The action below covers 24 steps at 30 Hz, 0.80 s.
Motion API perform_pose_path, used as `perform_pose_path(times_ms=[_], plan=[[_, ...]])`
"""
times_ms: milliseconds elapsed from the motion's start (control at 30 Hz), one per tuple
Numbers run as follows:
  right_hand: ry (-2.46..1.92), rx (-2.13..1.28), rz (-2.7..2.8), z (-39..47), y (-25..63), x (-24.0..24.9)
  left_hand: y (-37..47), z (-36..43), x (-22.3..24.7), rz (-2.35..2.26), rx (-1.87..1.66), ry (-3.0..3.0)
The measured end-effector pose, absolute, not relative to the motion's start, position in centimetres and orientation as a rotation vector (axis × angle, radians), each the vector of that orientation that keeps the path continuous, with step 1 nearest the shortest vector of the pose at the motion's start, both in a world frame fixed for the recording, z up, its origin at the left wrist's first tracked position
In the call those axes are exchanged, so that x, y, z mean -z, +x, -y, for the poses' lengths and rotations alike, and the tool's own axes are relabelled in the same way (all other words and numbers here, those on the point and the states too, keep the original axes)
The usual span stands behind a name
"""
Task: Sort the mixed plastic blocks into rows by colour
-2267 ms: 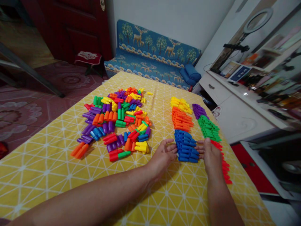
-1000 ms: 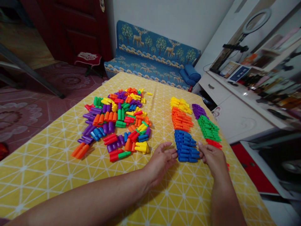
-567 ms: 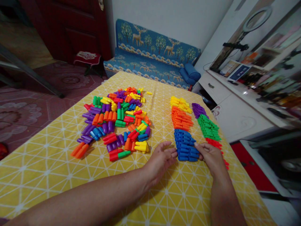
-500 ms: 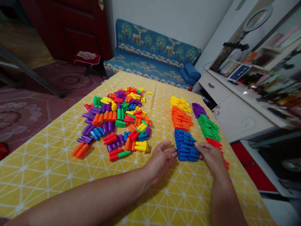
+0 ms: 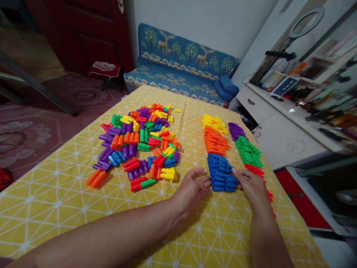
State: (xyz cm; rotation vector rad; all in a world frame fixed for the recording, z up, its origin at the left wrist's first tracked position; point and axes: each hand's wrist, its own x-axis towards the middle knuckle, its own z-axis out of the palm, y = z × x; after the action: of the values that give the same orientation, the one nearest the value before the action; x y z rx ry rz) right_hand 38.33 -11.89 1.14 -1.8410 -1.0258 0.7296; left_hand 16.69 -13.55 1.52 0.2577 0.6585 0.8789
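A stack of blue plastic bullet-shaped building pieces (image 5: 221,173) lies on the yellow tablecloth between my two hands. My left hand (image 5: 193,188) is open at the stack's left side, its fingers slightly parted and the fingertips at the ends of the pieces. On the opposite side, my right hand (image 5: 249,182) has its thumb and bent fingers apart against the right ends of the blue pieces. Beyond the blue stack lie orange pieces (image 5: 216,140) and yellow pieces (image 5: 214,123). A second row has purple pieces (image 5: 237,131), green pieces (image 5: 248,150) and red pieces (image 5: 254,170), partly hidden by my right hand.
A loose pile of mixed-colour pieces (image 5: 139,143) spreads over the left of the table (image 5: 83,219). Behind the table stands a blue patterned sofa (image 5: 173,70). A white cabinet (image 5: 281,137) is at the right, and a small red stool (image 5: 104,69) at the back left.
Both hands stay at the sides of the blue stack with hardly any movement. The whole view has shifted very slightly.
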Motion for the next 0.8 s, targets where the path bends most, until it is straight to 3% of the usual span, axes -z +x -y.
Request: perform_pose_path(times_ms=[300,500,800], plan=[[-1.723,-0.388,1.256,11.5,38.6,0.0,16.9,13.3,-0.9,-0.624,-0.948,0.315],[-1.615,-0.338,1.442,11.5,38.1,0.0,17.2,12.0,-0.6,-0.395,-1.083,0.545],[-1.567,-0.384,1.5,11.7,37.5,-0.2,17.3,11.2,0.2,-0.277,-1.004,0.694]])
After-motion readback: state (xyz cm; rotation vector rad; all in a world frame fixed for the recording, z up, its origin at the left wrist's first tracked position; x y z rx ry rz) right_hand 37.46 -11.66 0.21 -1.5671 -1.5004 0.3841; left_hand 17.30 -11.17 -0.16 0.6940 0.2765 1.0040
